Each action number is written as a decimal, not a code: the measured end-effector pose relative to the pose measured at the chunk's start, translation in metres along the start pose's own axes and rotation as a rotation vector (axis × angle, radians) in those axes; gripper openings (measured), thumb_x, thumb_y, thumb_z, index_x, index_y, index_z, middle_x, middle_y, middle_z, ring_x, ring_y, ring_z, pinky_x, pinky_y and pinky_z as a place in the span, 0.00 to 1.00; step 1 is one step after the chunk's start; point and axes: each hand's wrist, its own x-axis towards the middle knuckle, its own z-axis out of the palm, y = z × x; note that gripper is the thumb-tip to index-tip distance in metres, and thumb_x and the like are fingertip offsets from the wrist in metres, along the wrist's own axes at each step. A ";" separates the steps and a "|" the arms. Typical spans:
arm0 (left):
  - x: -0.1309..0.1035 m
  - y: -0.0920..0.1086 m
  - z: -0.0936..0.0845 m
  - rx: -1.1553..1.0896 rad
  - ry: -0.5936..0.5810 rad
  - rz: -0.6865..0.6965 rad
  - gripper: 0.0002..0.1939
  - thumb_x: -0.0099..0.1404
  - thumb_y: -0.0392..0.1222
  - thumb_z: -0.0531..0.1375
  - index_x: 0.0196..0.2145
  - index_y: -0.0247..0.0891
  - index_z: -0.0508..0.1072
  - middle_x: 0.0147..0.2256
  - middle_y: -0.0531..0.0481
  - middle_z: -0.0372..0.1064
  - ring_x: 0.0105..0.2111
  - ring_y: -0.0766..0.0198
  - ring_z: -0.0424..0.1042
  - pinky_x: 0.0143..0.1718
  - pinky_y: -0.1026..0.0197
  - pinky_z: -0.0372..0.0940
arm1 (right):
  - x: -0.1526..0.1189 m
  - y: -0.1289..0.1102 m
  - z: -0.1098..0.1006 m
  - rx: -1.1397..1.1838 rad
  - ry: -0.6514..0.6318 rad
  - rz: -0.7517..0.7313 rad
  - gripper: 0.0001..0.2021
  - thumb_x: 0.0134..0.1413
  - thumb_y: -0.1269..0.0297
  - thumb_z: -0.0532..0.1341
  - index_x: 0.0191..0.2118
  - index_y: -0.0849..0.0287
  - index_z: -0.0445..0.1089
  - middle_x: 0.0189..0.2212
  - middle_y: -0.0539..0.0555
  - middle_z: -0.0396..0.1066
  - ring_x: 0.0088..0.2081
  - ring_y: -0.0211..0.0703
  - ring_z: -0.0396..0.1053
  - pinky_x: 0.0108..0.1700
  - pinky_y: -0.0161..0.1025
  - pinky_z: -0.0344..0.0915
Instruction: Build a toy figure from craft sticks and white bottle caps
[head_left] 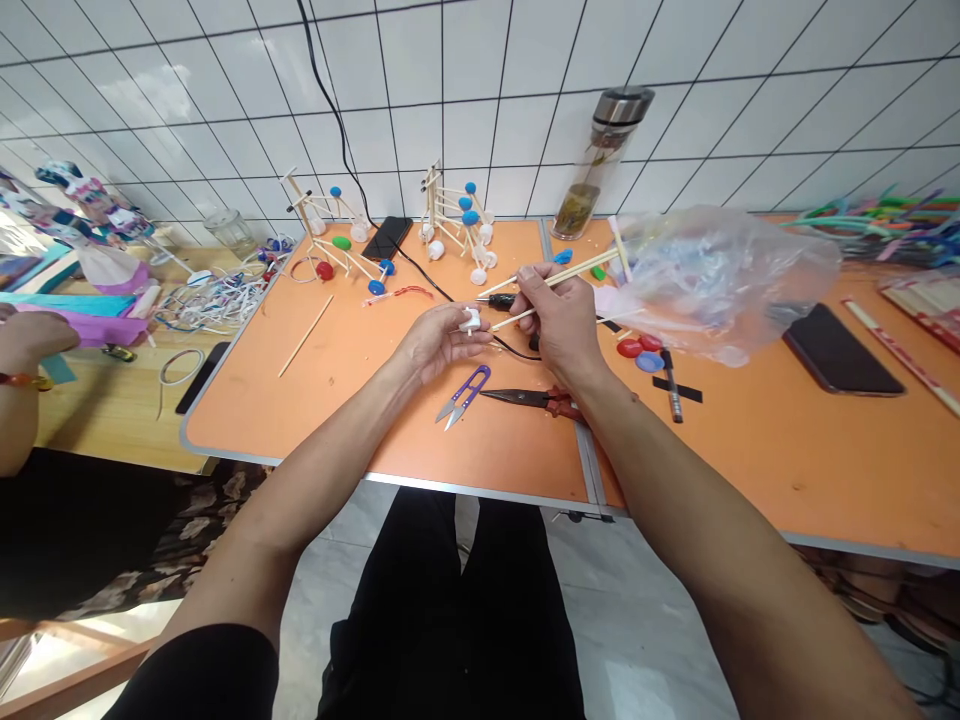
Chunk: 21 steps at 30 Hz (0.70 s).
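Observation:
Between the thumb and fingers of my left hand (448,338) is a small white plastic piece (470,320), possibly a bottle cap. My right hand (556,312) is closed around thin wooden sticks (589,265) that meet a pale crosspiece (621,250) at their far end. One stick's near tip comes close to the white piece; whether they touch I cannot tell. Below my hands lie purple thread snips (474,385) and red-handled pliers (525,398), the handles partly hidden by my right wrist. A black tool with a cord (498,300) lies behind my fingers.
Stick-and-cap models (465,220) stand at the back, near a phone (388,238) and a tea bottle (600,165). Right are a plastic bag (720,270), red caps (631,347), a marker (673,385) and another phone (844,350). A co-worker's arm (26,350) rests at left.

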 end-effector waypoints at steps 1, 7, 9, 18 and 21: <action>0.000 0.002 -0.001 -0.025 0.019 -0.025 0.08 0.67 0.33 0.63 0.44 0.35 0.78 0.35 0.46 0.83 0.32 0.61 0.85 0.32 0.64 0.76 | 0.000 0.000 0.000 0.009 -0.007 0.012 0.26 0.58 0.35 0.76 0.37 0.53 0.73 0.23 0.45 0.74 0.18 0.31 0.64 0.20 0.29 0.59; 0.004 0.007 -0.006 -0.054 0.030 -0.119 0.03 0.69 0.36 0.64 0.40 0.35 0.79 0.32 0.47 0.82 0.25 0.65 0.80 0.22 0.67 0.68 | -0.003 -0.005 0.001 0.034 -0.107 0.085 0.26 0.52 0.38 0.80 0.33 0.54 0.73 0.21 0.45 0.73 0.17 0.31 0.60 0.18 0.30 0.54; 0.004 0.005 -0.006 0.005 0.031 -0.107 0.05 0.69 0.39 0.68 0.37 0.35 0.78 0.30 0.49 0.80 0.22 0.69 0.78 0.19 0.70 0.63 | -0.005 -0.007 0.002 0.027 -0.163 0.126 0.26 0.49 0.38 0.81 0.33 0.55 0.74 0.20 0.46 0.72 0.17 0.31 0.59 0.17 0.30 0.53; -0.005 0.002 -0.003 0.309 -0.065 0.040 0.18 0.68 0.51 0.77 0.29 0.36 0.79 0.22 0.55 0.68 0.18 0.73 0.65 0.19 0.69 0.59 | -0.009 -0.013 0.003 -0.050 -0.323 0.256 0.30 0.41 0.37 0.84 0.31 0.56 0.74 0.16 0.46 0.68 0.16 0.30 0.54 0.17 0.30 0.46; -0.003 0.002 -0.006 0.314 -0.103 0.074 0.22 0.65 0.56 0.79 0.28 0.37 0.79 0.22 0.54 0.69 0.19 0.72 0.64 0.20 0.67 0.56 | -0.008 -0.011 0.003 -0.048 -0.327 0.267 0.30 0.41 0.37 0.84 0.30 0.57 0.74 0.15 0.45 0.67 0.16 0.29 0.52 0.17 0.31 0.44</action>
